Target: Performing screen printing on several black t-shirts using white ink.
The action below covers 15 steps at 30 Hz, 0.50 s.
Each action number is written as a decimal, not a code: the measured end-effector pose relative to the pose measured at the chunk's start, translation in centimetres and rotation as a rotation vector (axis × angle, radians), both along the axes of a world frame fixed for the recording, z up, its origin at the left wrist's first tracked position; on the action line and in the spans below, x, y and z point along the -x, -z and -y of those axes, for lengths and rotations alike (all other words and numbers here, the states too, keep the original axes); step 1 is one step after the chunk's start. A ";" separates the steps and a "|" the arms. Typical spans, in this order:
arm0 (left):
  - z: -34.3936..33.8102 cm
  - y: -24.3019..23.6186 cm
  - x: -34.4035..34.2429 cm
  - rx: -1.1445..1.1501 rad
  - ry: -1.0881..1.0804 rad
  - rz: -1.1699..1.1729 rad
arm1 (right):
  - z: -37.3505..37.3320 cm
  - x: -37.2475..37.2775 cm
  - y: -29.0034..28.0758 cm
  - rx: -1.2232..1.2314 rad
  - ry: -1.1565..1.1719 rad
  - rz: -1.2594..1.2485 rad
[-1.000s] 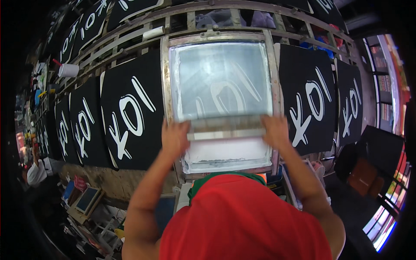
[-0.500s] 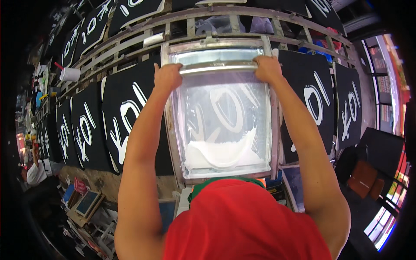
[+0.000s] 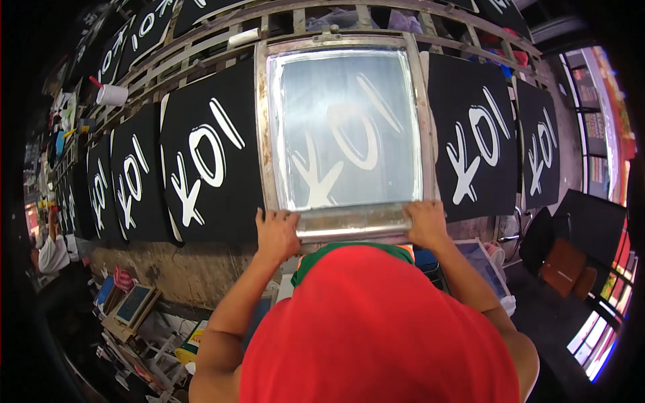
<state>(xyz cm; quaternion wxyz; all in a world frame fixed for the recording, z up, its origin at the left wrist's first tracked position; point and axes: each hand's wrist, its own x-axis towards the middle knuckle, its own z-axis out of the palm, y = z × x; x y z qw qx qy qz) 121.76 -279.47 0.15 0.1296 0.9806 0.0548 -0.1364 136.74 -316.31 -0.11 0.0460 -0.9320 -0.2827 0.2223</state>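
A silk-screen frame [image 3: 264, 134] lies over the black fabric in the middle, and a white-lettered design shows through its pale mesh [image 3: 322, 87]. Across the near end of the mesh rests a wide metal-edged squeegee [image 3: 353, 220]. My left hand [image 3: 277, 235] is closed on the squeegee's left end, my right hand [image 3: 427, 224] on its right end. The fingers curl over the far side of the bar. Black fabric panels with white lettering, such as the left panel [image 3: 228, 87] and the right panel [image 3: 447, 87], flank the frame.
Behind the frame runs a wooden and metal rail [image 3: 295, 23], with more printed panels beyond. A white pot [image 3: 111, 95] with a red handle stands at the far left. Small framed screens [image 3: 134, 303] lean at lower left. A brown chair [image 3: 563, 266] is at right.
Both hands have pulled the squeegee from the far end of the screen to the near end. The white ink pooled near the bottom is no longer visible; the mesh looks evenly wiped.
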 end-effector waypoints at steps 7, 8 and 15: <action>-1.2 -1.2 0.7 0.074 0.035 0.230 | 0.5 0.1 -1.7 -0.317 0.046 -0.047; -1.2 -1.2 0.0 0.081 0.023 0.205 | 0.3 -0.4 -1.7 -0.314 0.048 -0.054; -0.5 0.1 0.3 0.004 0.024 0.204 | 0.6 -1.1 2.1 -0.233 -0.013 -0.073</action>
